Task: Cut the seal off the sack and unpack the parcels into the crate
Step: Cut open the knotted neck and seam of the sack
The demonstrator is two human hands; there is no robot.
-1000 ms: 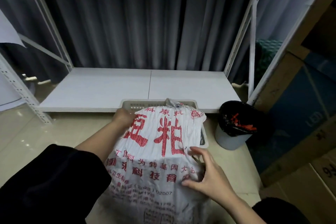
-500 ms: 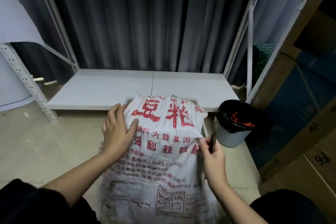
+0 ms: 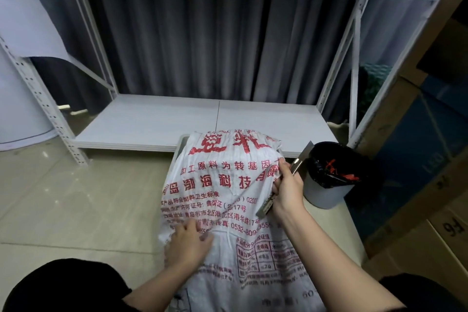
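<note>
Sack (image 3: 222,200) lies mouth-first over crate (image 3: 180,145), now dragged nearer person. Right hand (image 3: 287,191) pinches sack edge, utility knife (image 3: 298,159) gripped, blade newly raised. Left hand (image 3: 188,243), slid down, presses cloth flat. Emptying seems underway; parcels unseen.

White sack (image 3: 222,192) with red print, black-lined bin (image 3: 329,172), grey curtain (image 3: 202,40)

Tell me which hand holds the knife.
The right hand: it grips the knife while pinching the sack edge. The left hand lies flat on the sack, empty.
</note>
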